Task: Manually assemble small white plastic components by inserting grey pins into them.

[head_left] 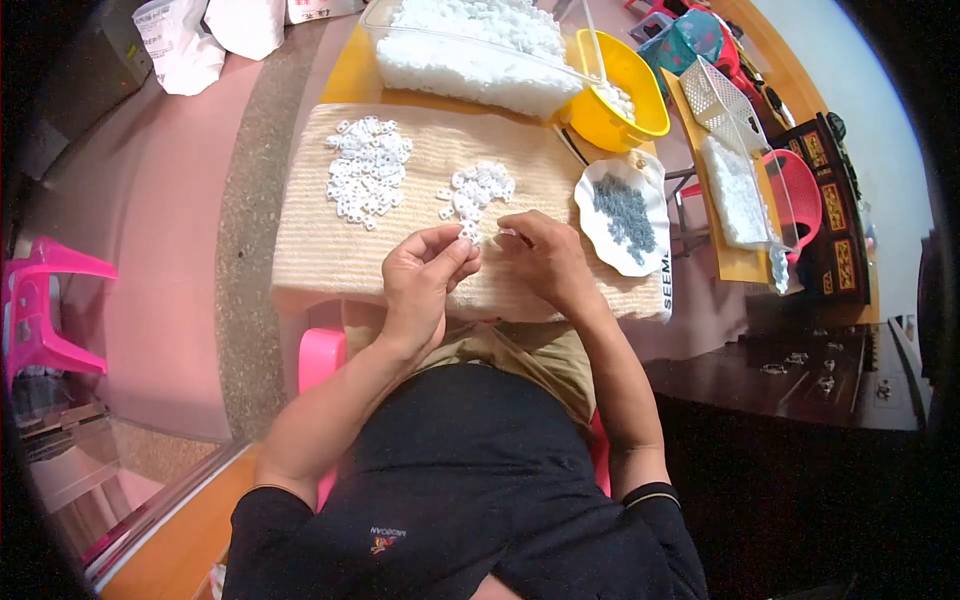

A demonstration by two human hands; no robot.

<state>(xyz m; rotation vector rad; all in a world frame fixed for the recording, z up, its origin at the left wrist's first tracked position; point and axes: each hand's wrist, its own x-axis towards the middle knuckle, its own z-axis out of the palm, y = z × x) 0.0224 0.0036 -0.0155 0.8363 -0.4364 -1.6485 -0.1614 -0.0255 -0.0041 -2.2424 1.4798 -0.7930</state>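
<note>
Over the near part of a towel-covered table, my left hand pinches a small white plastic piece with a hole between thumb and fingertips. Just to its right, my right hand is curled with its fingertips drawn together; what they hold, if anything, is too small to make out. Right beyond my fingers lies a small pile of white plastic pieces. A larger pile of similar white pieces with holes spreads at the far left. A white scalloped dish holds many small dark grey parts, right of my right hand.
Behind the towel stand a clear bin full of white pieces and a yellow basin. Farther right are a white perforated basket and a red chair. A pink stool stands at left, white sacks at far left.
</note>
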